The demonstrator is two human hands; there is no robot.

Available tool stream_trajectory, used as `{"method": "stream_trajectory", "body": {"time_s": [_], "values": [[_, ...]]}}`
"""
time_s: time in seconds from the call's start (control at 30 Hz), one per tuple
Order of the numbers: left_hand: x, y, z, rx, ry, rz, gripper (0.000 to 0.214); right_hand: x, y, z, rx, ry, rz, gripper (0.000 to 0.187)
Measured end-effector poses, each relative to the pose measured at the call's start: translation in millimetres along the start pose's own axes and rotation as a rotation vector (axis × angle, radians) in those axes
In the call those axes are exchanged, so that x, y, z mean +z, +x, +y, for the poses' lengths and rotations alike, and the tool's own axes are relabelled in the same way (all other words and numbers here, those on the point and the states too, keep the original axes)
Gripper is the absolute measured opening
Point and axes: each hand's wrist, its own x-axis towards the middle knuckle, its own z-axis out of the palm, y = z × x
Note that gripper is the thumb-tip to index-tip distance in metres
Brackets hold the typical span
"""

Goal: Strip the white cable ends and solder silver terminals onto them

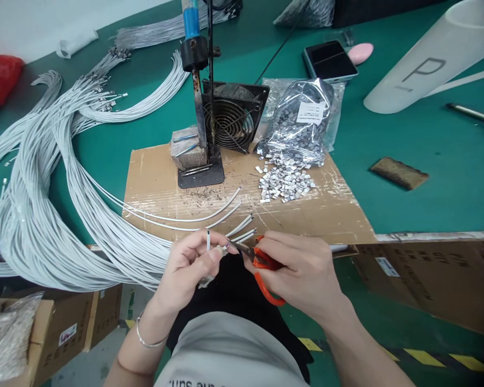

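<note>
Bench (387, 161): L hand (185, 269), wire (208, 240) prob. hide scissors' (266, 263) tips.

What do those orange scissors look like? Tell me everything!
The scissors have orange, plastic-looking handles and short, dark metal blades. The right hand holds them by the loops, low and close to the person's body. The blades point left, and their tips reach the thin white wire pinched in the left hand.

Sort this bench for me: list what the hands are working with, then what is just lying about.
In hand:
- left hand pinching a thin white wire
- right hand gripping orange-handled scissors
- loose white wire ends on the cardboard sheet

Lying about:
- dark flat smartphone
- pink oval object
- white plastic tube marked P
- brown flat block
</note>
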Motion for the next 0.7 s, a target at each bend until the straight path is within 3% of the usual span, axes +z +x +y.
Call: {"method": "stream_trajectory", "body": {"time_s": [0.17, 0.33, 0.4, 0.6, 0.7], "values": [[-1.1, 0, 1, -0.09, 0.024, 0.002, 0.023, 2, -2, 3, 0.126, 0.119, 0.143, 0.045], [0.0, 5, 1, 0.033, 0.102, 0.019, 0.018, -5, -1, 3, 0.198, 0.128, 0.224, 0.048], [1.2, 6, 1, 0.014, 0.065, 0.038, 0.019, -8, -1, 1, 0.248, 0.165, 0.233, 0.044], [4.4, 4, -3, -0.126, -0.083, 0.06, 0.028, -7, 5, -5, 0.371, 0.46, 0.112, 0.004], [4.2, 3, -4, -0.151, -0.064, 0.005, 0.031, -3, 12, -8, 0.421, 0.619, 0.004, 0.017]]}}
